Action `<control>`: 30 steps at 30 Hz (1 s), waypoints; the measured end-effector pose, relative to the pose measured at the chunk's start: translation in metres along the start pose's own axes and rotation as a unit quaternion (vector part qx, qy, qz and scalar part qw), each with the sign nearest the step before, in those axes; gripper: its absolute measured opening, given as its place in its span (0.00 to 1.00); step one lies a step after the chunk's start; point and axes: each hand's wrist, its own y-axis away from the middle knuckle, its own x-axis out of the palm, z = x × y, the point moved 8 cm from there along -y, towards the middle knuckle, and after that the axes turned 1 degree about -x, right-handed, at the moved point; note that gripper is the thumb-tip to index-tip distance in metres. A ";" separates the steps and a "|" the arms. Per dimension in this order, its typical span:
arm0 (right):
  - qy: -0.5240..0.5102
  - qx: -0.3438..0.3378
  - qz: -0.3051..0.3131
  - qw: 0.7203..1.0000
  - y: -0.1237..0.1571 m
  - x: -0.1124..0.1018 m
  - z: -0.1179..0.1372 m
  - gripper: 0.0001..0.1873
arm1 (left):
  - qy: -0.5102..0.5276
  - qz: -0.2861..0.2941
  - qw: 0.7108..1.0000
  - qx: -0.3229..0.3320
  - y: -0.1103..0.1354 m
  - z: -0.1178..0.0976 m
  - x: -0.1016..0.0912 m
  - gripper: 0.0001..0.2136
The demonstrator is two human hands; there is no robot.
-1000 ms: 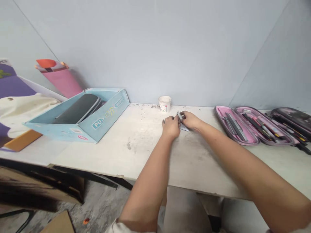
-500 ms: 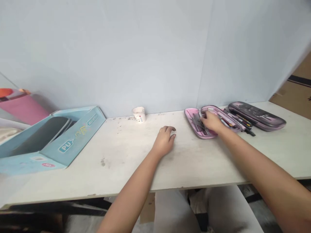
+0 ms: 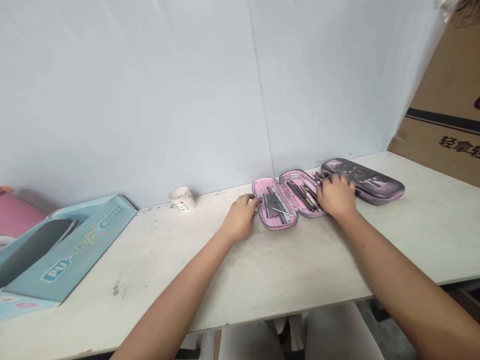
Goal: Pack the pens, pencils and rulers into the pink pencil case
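Observation:
A pencil case (image 3: 278, 227) with a pink lining lies unfolded on the table. Its left half holds a dark ruler set square (image 3: 275, 205) and a thin metallic stick; several pens (image 3: 302, 195) lie in the right half. My left hand (image 3: 240, 217) touches the left rim with its fingertips, fingers loosely bent and apart. Over the case's right edge, my right hand (image 3: 338, 197) curls down around loose pens (image 3: 320, 176); its fingertips are hidden. Right behind that hand sits a closed dark pencil case (image 3: 369, 180) with a pink pattern.
A small white paper cup (image 3: 183, 199) stands by the wall. On the left is a light blue box (image 3: 86, 245) with a dark case (image 3: 35, 247) inside, and a pink object (image 3: 18, 212) behind it. Large cardboard boxes (image 3: 442, 100) rise at the right end of the table (image 3: 285, 275).
My view has turned right. My right hand has left the inside of the open case and moved onto the loose pens beside it. My left hand has reached the case's left rim.

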 end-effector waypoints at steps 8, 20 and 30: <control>-0.036 0.010 0.034 0.999 -0.005 0.005 -0.001 0.25 | -0.103 0.052 0.993 0.035 -0.016 -0.008 0.014 0.17; -0.291 -0.057 0.172 0.939 0.003 0.025 0.034 0.19 | -0.005 0.122 0.987 0.100 0.066 -0.036 -0.023 0.11; -0.683 -0.049 0.175 0.708 0.017 0.005 0.062 0.20 | 0.043 0.032 0.997 0.047 0.047 -0.053 -0.053 0.29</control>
